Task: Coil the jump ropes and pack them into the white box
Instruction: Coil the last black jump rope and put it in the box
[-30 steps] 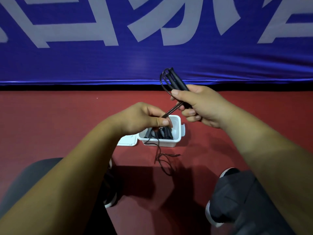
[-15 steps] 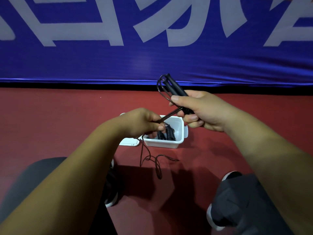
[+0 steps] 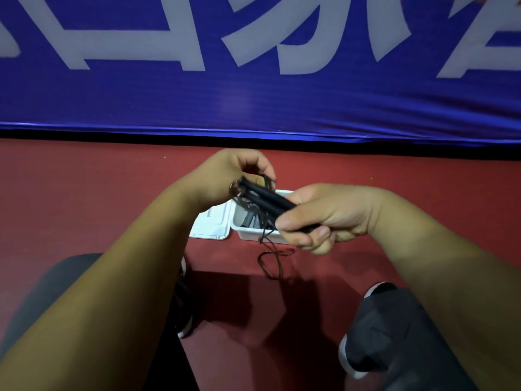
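My right hand (image 3: 318, 217) grips the two black handles (image 3: 265, 198) of a jump rope, which point up and to the left. My left hand (image 3: 228, 176) is raised behind the handle tips and pinches the thin dark cord (image 3: 267, 180) there. The loose end of the cord (image 3: 272, 261) hangs down and lies in loops on the red floor in front of the white box (image 3: 248, 235). The box stands open on the floor below my hands, with dark handles and a coiled rope (image 3: 253, 220) inside. My hands hide part of its rim.
The white lid (image 3: 210, 225) lies flat to the left of the box. A blue banner with white lettering (image 3: 253, 80) runs along the wall beyond the red floor (image 3: 84, 193). My knees and shoes (image 3: 355, 351) frame the bottom of the view.
My right hand has lowered and tipped the handles to the left. My left hand has risen from beside the box to the handle tips, carrying the cord up. Less cord lies on the floor.
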`<state>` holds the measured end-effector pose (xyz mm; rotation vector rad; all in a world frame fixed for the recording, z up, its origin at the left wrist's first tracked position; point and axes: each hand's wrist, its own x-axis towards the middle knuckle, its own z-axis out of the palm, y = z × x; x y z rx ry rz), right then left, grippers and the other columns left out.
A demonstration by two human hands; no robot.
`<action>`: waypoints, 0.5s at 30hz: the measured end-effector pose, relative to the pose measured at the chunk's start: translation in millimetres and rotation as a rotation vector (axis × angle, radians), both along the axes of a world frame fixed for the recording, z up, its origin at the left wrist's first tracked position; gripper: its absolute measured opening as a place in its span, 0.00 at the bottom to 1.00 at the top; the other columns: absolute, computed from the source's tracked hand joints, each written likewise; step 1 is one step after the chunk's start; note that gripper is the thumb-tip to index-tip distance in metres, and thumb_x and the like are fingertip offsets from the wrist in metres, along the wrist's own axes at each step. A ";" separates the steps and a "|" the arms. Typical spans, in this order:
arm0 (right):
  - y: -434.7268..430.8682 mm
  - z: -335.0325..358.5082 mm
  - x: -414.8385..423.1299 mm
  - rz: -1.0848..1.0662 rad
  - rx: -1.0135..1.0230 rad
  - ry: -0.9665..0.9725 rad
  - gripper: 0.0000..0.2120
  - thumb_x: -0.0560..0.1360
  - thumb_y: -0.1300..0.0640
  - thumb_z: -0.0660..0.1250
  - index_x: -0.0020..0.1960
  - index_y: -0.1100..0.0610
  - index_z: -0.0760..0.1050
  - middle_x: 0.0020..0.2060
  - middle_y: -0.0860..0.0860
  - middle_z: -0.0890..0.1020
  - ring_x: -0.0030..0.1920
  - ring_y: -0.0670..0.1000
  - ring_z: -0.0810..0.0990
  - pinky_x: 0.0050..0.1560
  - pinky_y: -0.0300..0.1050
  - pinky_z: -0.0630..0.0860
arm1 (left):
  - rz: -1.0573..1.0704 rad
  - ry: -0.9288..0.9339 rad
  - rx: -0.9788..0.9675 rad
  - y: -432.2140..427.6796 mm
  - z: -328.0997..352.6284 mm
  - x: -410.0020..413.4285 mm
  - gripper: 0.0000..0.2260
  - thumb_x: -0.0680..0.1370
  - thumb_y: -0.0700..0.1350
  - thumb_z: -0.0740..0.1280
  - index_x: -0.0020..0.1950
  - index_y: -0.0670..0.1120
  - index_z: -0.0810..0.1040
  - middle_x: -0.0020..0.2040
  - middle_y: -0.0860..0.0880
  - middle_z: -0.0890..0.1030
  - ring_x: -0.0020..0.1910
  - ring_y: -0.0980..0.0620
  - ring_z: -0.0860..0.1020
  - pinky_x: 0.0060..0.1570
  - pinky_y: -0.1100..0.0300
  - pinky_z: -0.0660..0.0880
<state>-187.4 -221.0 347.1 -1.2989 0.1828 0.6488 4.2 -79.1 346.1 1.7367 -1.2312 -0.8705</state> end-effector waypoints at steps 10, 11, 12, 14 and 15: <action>4.6 -19.4 0.6 0.104 -0.189 0.198 0.05 0.84 0.61 0.68 0.50 0.57 0.73 0.42 0.56 0.79 0.26 0.44 0.64 0.24 0.36 0.58 | -0.151 0.030 0.027 2.1 9.1 -15.2 0.10 0.71 0.26 0.74 0.45 0.39 0.82 0.45 0.38 0.85 0.44 0.49 0.83 0.51 0.44 0.80; 4.2 -20.9 1.6 0.099 -0.216 0.194 0.06 0.84 0.60 0.68 0.50 0.58 0.73 0.42 0.56 0.79 0.26 0.44 0.64 0.24 0.36 0.58 | -0.150 0.009 0.026 2.4 9.9 -17.1 0.10 0.71 0.26 0.74 0.46 0.39 0.82 0.44 0.41 0.85 0.43 0.50 0.82 0.49 0.47 0.80; 3.6 -22.4 3.1 0.096 -0.239 0.190 0.07 0.84 0.59 0.68 0.49 0.58 0.73 0.42 0.56 0.80 0.26 0.45 0.64 0.24 0.36 0.59 | -0.147 -0.012 0.023 2.6 10.9 -18.9 0.10 0.71 0.26 0.74 0.45 0.39 0.82 0.42 0.43 0.85 0.42 0.51 0.82 0.48 0.50 0.80; 3.1 -24.9 6.2 0.095 -0.290 0.188 0.06 0.84 0.58 0.69 0.50 0.58 0.74 0.42 0.56 0.80 0.27 0.46 0.63 0.25 0.37 0.58 | -0.148 -0.060 0.014 3.0 13.4 -23.4 0.09 0.72 0.28 0.75 0.44 0.41 0.82 0.42 0.44 0.84 0.41 0.52 0.81 0.46 0.53 0.79; 2.6 -26.5 7.9 0.090 -0.317 0.189 0.06 0.84 0.57 0.69 0.51 0.58 0.75 0.42 0.56 0.80 0.28 0.46 0.63 0.25 0.38 0.58 | -0.149 -0.086 0.015 3.1 14.5 -25.3 0.09 0.72 0.30 0.75 0.44 0.43 0.83 0.42 0.45 0.84 0.41 0.52 0.80 0.45 0.53 0.79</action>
